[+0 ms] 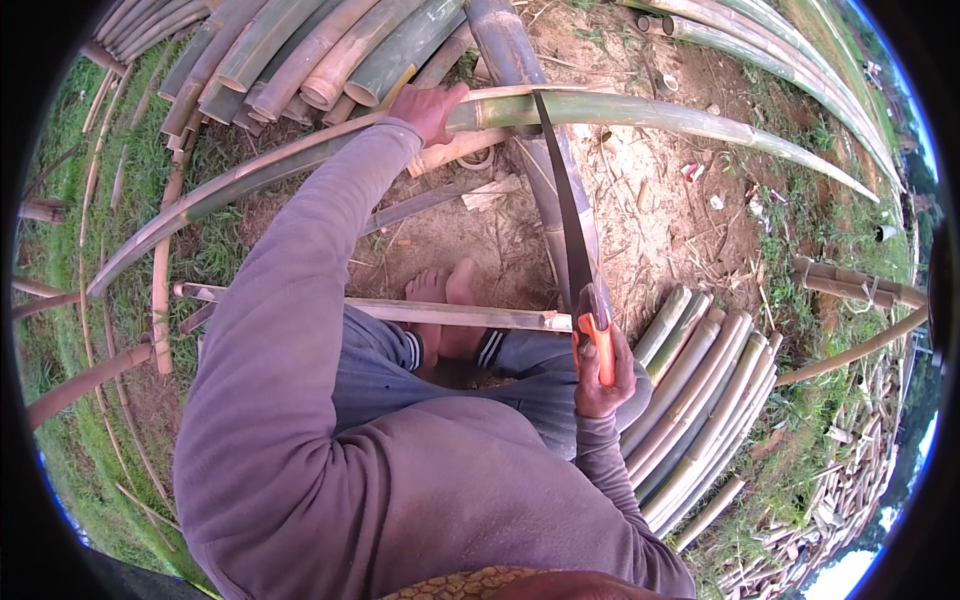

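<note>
A long green bamboo pole [650, 115] lies crosswise in front of me over a thicker dark bamboo log [543, 190]. My left hand [428, 112] grips the pole a little left of where it crosses the log. In my right hand [605, 378] is the orange handle of a handsaw [568, 205], close to my right knee. The saw's dark blade points away from me, and its tip reaches the pole to the right of my left hand. Whether the teeth bite into the bamboo cannot be made out.
Cut bamboo lengths [320, 60] are stacked at the far left, and another pile [700, 400] lies by my right leg. A narrow bamboo strip [460, 314] runs across before my knees, near my bare feet [445, 290]. Long poles [770, 50] lie far right; scraps [850, 480] are heaped right.
</note>
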Motion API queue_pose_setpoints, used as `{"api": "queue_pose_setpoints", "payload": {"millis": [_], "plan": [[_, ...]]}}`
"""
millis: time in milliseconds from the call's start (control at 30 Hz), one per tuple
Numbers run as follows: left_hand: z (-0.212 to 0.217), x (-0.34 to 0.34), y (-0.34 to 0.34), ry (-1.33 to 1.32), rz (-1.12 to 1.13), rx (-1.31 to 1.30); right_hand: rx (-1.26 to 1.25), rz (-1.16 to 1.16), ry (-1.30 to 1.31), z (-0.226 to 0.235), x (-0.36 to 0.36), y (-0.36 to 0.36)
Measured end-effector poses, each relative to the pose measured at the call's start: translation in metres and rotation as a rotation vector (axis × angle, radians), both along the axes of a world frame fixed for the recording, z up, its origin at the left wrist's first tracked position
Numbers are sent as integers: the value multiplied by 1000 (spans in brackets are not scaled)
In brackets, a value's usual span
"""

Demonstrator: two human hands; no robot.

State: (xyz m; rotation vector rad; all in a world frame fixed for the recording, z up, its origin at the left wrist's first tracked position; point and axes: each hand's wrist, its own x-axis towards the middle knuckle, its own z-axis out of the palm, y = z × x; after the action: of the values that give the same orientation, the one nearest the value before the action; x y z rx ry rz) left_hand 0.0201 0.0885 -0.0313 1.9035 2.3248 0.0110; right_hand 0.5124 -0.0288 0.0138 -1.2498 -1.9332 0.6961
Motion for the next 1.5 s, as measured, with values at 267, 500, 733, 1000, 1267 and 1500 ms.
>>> {"api": "queue_pose_setpoints", "payload": {"millis": [267, 500, 733, 1000, 1267, 1500], "plan": [[1, 2, 0, 4, 5, 17, -36, 21, 28, 8, -1, 2], [-12, 10, -27, -11, -131, 354, -169, -175, 216, 55, 52, -12], [-24, 47, -76, 45, -456, 475, -152, -329, 410, 59, 52, 5], [-11, 14, -6, -47, 129, 53, 37, 9, 447, 76, 5, 35], [-7, 42, 13, -145, 33, 173, -18, -159, 324, 41, -14, 79], [7, 80, 29, -168, 37, 60, -119, -95, 307, 22, -31, 103]]}}
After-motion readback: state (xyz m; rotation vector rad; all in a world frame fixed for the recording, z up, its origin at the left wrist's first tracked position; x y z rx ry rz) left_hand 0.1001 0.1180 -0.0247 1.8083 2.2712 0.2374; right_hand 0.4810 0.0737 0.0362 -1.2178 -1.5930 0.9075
